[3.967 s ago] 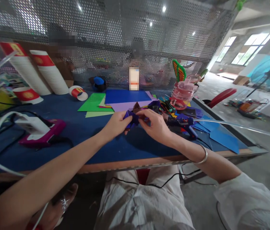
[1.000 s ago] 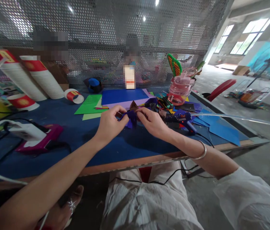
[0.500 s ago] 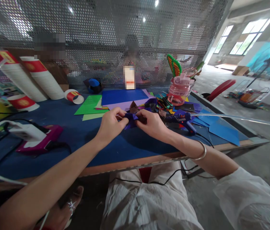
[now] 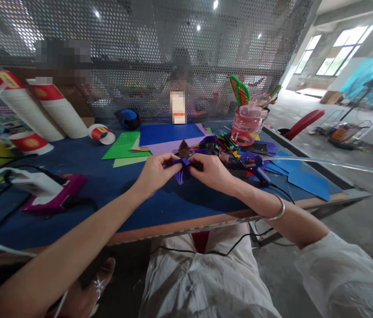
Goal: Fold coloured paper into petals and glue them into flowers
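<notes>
Between my two hands is a small folded purple paper piece (image 4: 181, 175), held just above the blue tabletop. My left hand (image 4: 156, 173) pinches its left side with thumb and fingers. From the right, my right hand (image 4: 213, 171) grips the other side, its fingertips partly hidden behind the paper. Just behind the hands stands a brown folded paper piece (image 4: 184, 149). A dark blue glue gun (image 4: 255, 167) with a small red light lies to the right of my right hand, its cord running toward the table edge.
Blue sheets (image 4: 308, 182) lie at the right, green sheets (image 4: 120, 145) and a dark blue sheet (image 4: 173, 134) behind my hands. A pink bottle (image 4: 246, 126) stands back right. Leaning paper cup stacks (image 4: 63, 112) and a purple power strip (image 4: 55, 194) occupy the left. Perforated metal (image 4: 140, 53) closes the back.
The purple paper has turned slightly, and more of its lower point now shows below my fingers. My left hand has shifted a little to the right.
</notes>
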A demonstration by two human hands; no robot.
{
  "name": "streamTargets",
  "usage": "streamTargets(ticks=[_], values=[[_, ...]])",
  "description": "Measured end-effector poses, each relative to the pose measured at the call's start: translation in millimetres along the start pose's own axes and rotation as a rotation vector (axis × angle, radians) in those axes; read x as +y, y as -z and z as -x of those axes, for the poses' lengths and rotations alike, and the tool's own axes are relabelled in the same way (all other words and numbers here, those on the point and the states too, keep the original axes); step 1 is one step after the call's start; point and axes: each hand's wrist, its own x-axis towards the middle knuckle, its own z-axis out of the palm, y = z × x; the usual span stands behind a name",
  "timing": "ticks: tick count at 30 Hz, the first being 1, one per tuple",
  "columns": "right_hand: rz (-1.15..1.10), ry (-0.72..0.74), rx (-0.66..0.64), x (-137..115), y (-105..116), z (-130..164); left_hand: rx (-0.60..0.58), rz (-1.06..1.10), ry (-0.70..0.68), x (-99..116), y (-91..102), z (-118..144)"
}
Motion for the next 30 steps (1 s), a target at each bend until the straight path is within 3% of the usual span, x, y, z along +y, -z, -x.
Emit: streamTargets(ticks=[4,10,19,23,28,30], values=[[0.030,0.036,0.031,2.7,-1.5,0.5,-0.006,0.083,0.102,0.8,-2.3,1.6],[0.026,0.086,0.037,6.7,-2.5,1.0,0.011,0.039,0.046,1.3,-3.1,0.8],[0.158,0.281,0.074,9.1,-2.6,3.8,-0.007,0.035,0.132,-1.7,-3.1,3.0],[0.076,0.247,0.078,9.0,-2.1,2.3,-0.019,-0.006,0.110,-2.3,-3.6,3.1],[-0.006,0.057,0.033,7.7,0.0,-2.7,-0.028,-0.015,0.121,-0.4,-3.7,2.8],[-0.006,0.048,0.015,3.3,4.9,-1.1,-0.020,-0.005,0.154,1.0,-3.7,2.4]])
